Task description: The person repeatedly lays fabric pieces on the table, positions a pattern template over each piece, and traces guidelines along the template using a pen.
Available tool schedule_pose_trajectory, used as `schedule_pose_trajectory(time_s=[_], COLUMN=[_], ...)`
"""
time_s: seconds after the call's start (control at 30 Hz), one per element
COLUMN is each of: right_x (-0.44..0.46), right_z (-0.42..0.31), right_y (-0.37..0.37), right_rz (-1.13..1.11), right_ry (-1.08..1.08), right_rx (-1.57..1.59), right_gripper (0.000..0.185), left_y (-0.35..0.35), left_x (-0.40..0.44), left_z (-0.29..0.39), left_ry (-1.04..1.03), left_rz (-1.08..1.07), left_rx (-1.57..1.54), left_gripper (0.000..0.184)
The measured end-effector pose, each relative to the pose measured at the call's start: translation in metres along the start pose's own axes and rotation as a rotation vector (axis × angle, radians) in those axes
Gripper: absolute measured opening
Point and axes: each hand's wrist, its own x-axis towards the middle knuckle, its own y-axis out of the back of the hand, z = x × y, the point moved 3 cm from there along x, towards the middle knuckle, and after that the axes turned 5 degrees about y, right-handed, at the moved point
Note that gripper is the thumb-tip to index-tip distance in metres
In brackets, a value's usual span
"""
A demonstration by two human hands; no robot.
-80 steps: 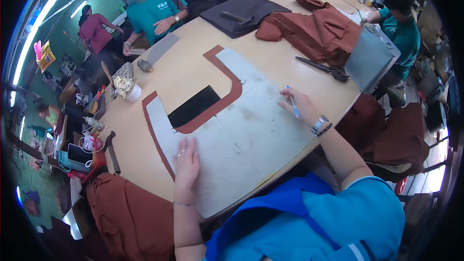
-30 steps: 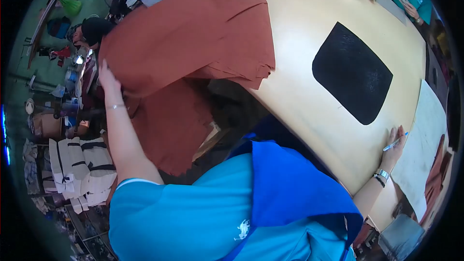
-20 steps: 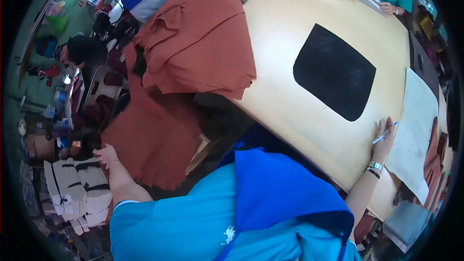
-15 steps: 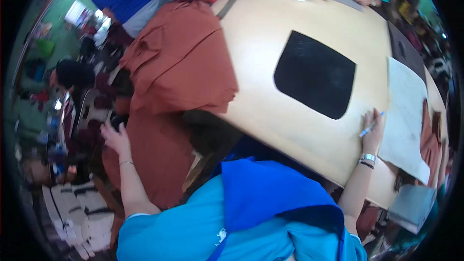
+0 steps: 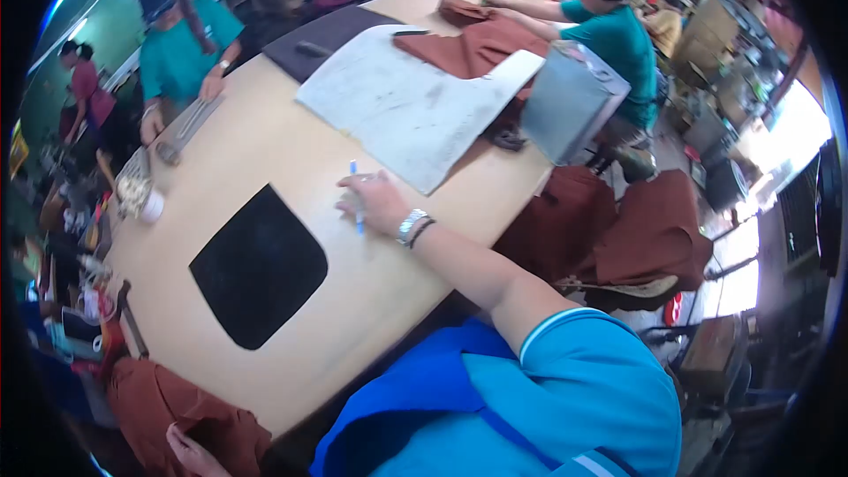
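Observation:
My right hand [image 5: 378,203] is over the tabletop with a slim blue-and-white pen [image 5: 359,221] held between its fingers. Left of it, a black panel [image 5: 259,267] with rounded corners lies flat on the table. At the bottom left, my left hand [image 5: 196,454] is against a heap of reddish-brown sheet material [image 5: 150,402] at the table edge. Its visible fingers look extended, though the frame's edge cuts off part of the hand.
Across the pale table [image 5: 389,287] lie a large whitish sheet [image 5: 389,93] and more brown material [image 5: 481,49]. A grey box-like object [image 5: 574,102] stands at the right edge. A hammer [image 5: 131,322] and white tub [image 5: 141,197] sit left. Co-workers in green shirts stand beyond.
My view has swung to the right, bringing the whitish sheet and co-workers into sight. My right hand still has the pen. My left hand is now at the brown heap.

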Motion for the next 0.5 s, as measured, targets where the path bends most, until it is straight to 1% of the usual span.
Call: schedule_pose_trajectory(time_s=[0.03,0.1,0.13,0.17,0.2,0.23,0.27,0.3,0.33,0.4,0.47,0.5], right_x=[0.002,0.007,0.010,0.010,0.008,0.011,0.009,0.009,0.009,0.011,0.022,0.023], right_z=[-0.002,-0.002,-0.016,-0.052,-0.090,-0.128,-0.154,-0.178,-0.195,-0.214,-0.232,-0.237], right_y=[-0.004,-0.042,-0.062,-0.059,-0.054,-0.047,-0.054,-0.056,-0.066,-0.096,-0.104,-0.114], right_rz=[-0.011,-0.118,-0.106,-0.240,-0.244,-0.334,-0.190,-0.219,-0.228,-0.246,-0.584,-0.575], right_ry=[-0.007,-0.719,-0.637,-0.282,0.054,0.224,0.483,0.559,0.573,0.517,0.337,0.370], right_rx=[-0.039,1.344,1.292,0.968,0.638,0.413,0.490,0.536,0.526,0.532,0.481,0.463], right_gripper=[0.034,0.031,0.028,0.029,0.031,0.039,0.055,0.067,0.074,0.079,0.072,0.064], left_y=[-0.005,-0.012,-0.021,-0.034,-0.045,-0.056,-0.074,-0.087,-0.097,-0.114,-0.113,-0.112], left_x=[0.011,0.028,0.034,0.038,0.039,0.038,0.037,0.031,0.028,0.023,0.017,0.014], left_z=[0.015,0.053,0.080,0.110,0.143,0.178,0.191,0.211,0.228,0.236,0.231,0.228], left_ry=[-0.054,-0.143,-0.164,-0.180,-0.243,-0.300,-0.329,-0.378,-0.416,-0.398,-0.226,-0.140], left_rz=[0.040,0.139,0.137,0.138,0.111,0.054,0.021,0.039,-0.023,-0.071,-0.137,-0.169], left_rx=[-0.012,-0.021,-0.075,-0.127,-0.135,-0.185,-0.098,-0.140,-0.194,-0.347,-0.434,-0.474], left_gripper=[0.030,0.031,0.029,0.027,0.025,0.023,0.021,0.020,0.018,0.017,0.017,0.017])
